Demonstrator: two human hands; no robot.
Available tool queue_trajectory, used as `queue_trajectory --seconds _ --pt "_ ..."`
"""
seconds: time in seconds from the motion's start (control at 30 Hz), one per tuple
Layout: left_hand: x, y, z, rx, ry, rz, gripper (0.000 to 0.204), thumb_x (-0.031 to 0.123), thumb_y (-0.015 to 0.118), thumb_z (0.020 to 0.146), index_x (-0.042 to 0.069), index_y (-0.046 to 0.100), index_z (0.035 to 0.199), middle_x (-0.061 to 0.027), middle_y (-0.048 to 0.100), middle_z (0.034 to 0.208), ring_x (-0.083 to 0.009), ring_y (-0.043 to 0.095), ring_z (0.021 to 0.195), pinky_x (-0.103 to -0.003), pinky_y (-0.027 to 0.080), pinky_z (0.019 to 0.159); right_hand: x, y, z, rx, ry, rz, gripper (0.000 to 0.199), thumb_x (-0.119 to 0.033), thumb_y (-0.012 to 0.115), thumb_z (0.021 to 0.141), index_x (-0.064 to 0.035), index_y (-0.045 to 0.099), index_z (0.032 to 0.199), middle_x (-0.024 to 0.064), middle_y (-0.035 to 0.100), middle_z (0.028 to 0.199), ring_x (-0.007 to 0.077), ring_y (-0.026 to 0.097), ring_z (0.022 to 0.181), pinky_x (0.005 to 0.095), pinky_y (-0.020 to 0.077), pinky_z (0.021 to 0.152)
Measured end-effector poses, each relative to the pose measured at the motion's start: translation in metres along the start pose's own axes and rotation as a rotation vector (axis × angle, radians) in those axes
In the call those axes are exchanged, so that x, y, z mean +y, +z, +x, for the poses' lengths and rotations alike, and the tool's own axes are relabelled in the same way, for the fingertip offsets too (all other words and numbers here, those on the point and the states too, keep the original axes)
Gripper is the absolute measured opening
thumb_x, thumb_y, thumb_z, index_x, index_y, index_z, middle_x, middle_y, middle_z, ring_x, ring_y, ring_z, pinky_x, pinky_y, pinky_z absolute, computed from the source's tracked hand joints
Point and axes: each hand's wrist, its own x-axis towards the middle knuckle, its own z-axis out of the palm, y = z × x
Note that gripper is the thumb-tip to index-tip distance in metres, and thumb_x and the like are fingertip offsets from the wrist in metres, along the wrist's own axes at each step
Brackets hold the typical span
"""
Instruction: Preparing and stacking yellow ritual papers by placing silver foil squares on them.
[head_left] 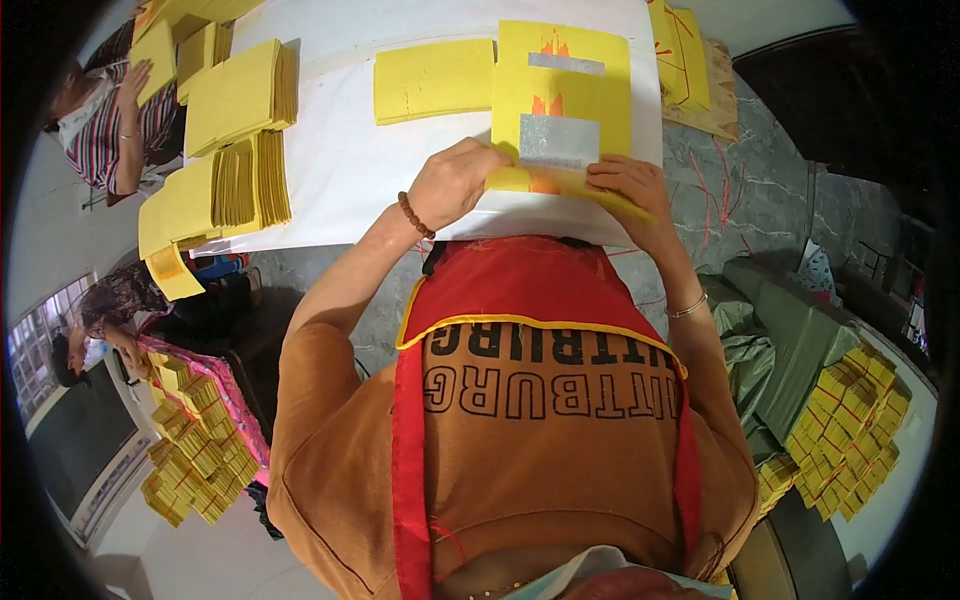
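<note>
Both hands are at the near edge of a yellow paper sheet (617,95) with silver rectangles and orange print, lying on the white-covered table. My left hand (452,187), with a brown bead bracelet at its wrist, pinches the left end of a curled-up strip of the paper. My right hand (640,197) grips the strip's right end, its fingers bent over the top and its thumb hidden. The strip stands raised from the table between them. Whether other sheets lie under this one, I cannot tell. A flat yellow paper stack (433,82) touches its left side.
Thick yellow paper stacks (232,110) line the table's left side. Beyond them is a co-worker in a striped shirt (105,150); another person (118,310) bends at lower left. Tied bundles (685,60) sit at upper right, more bundles (845,430) at lower right. Red strings (722,190) lie on the floor.
</note>
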Motion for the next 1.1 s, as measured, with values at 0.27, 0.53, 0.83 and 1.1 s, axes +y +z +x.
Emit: queue_trajectory --seconds 0.27,0.53,0.83,1.1 --pt "-0.018 0.024 0.027 0.109 -0.594 -0.247 0.036 0.034 0.045 0.093 0.002 0.048 0.078 -0.0186 0.052 0.057 -0.0365 0.054 0.056 -0.044 0.039 0.05 -0.004 0.012 0.028 0.289 0.611 0.604 0.04 -0.022 0.066 0.08 -0.0013 0.056 0.113 0.0147 0.064 0.101 0.0229 0.064 0.087 0.0311 0.0482 0.075" --pt "-0.034 0.026 0.039 0.059 -0.738 -0.313 0.04 0.036 0.049 0.09 0.0 0.05 0.071 -0.0178 0.052 0.057 -0.034 0.052 0.053 -0.043 0.038 0.05 -0.005 0.006 0.035 0.28 0.562 0.38 0.048 -0.022 0.068 0.079 -0.0061 0.052 0.122 0.0136 0.064 0.104 0.0188 0.062 0.094 0.0299 0.0474 0.08" --pt "-0.044 0.026 0.038 0.068 -0.798 -0.407 0.045 0.037 0.053 0.088 0.0 0.051 0.063 -0.0116 0.047 0.049 -0.021 0.044 0.044 -0.037 0.035 0.046 0.014 0.02 0.044 0.357 0.605 0.553 0.04 -0.016 0.066 0.079 -0.0062 0.056 0.117 0.0115 0.064 0.105 0.0146 0.06 0.093 0.0261 0.0461 0.081" --pt "-0.045 0.029 0.043 0.107 -0.832 -0.421 0.044 0.037 0.052 0.088 0.001 0.053 0.064 -0.0104 0.049 0.049 -0.0209 0.046 0.044 -0.035 0.036 0.045 0.013 0.019 0.046 0.369 0.634 0.43 0.041 -0.021 0.068 0.078 -0.0091 0.058 0.115 0.0136 0.064 0.106 0.0207 0.062 0.093 0.0293 0.0472 0.081"
